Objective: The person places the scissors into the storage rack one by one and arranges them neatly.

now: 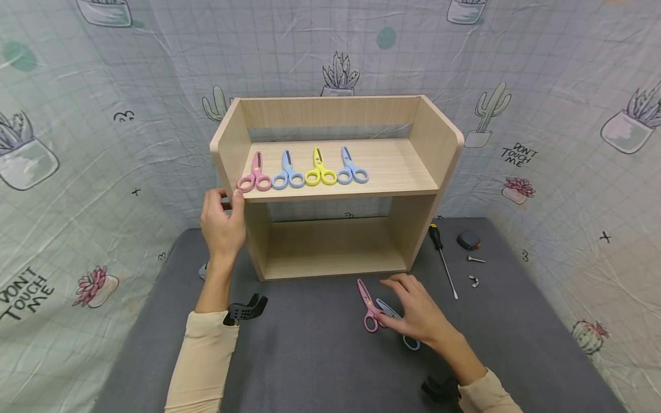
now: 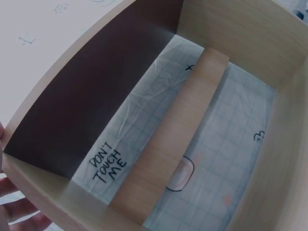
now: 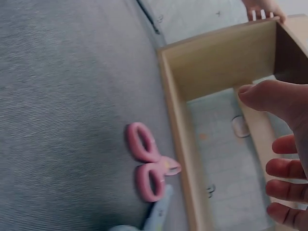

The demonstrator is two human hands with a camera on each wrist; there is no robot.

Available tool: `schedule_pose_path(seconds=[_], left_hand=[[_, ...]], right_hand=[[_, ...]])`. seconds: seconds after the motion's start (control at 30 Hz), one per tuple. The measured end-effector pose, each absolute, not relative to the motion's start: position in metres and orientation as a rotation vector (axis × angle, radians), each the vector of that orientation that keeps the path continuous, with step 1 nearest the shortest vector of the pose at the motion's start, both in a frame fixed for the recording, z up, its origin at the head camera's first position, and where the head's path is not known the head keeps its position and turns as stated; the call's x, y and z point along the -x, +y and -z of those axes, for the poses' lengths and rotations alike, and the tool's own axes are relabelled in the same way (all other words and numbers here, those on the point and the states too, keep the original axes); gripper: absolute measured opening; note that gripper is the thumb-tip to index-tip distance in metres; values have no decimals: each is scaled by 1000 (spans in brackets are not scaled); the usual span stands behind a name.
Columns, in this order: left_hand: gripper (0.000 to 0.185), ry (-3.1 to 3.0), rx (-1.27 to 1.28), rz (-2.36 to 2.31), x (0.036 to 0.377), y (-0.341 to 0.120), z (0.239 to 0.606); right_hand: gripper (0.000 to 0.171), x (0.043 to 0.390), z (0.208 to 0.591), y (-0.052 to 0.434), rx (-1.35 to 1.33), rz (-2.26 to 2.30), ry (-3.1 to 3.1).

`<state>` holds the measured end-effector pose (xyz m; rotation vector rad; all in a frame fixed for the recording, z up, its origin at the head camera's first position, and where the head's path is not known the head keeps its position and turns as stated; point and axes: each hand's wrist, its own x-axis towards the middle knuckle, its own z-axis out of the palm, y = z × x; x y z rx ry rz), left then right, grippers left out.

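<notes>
A light wooden two-tier shelf (image 1: 395, 172) stands on the grey table. My left hand (image 1: 223, 223) grips its left side board, thumb at the front edge and fingers around the outside. Along the upper board lie pink scissors (image 1: 257, 168), blue scissors (image 1: 287, 166), yellow scissors (image 1: 319, 166) and more blue scissors (image 1: 348, 163), handles toward me. My right hand (image 1: 418, 310) hovers above the table with fingers spread loosely, holding nothing. Beneath and beside it lie another pair of pink scissors (image 1: 365, 295) and blue scissors (image 1: 388, 308), the latter partly covered by the hand.
Right of the shelf lie a black-and-yellow screwdriver (image 1: 435, 235), a dark tape measure (image 1: 469, 240), a bolt (image 1: 476, 260) and small metal pieces (image 1: 474, 281). A printed cloth (image 1: 289, 51) hangs behind and around the table. Something greyish (image 1: 203, 272) shows partly behind my left forearm.
</notes>
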<state>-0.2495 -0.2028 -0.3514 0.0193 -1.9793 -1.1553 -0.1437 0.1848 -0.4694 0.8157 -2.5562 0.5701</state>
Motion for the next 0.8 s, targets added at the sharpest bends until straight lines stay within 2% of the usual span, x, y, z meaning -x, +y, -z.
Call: schedule_pose_path(seconds=[0.47,0.8], left_hand=[[43,-1984,-14,1155,249,-203,351],[41,-1977,-14,1155,250,-202,351]], right_hand=[[71,141,501,180,-737,-519,-2788],[64,142,516,175,-732,-462,-2812]])
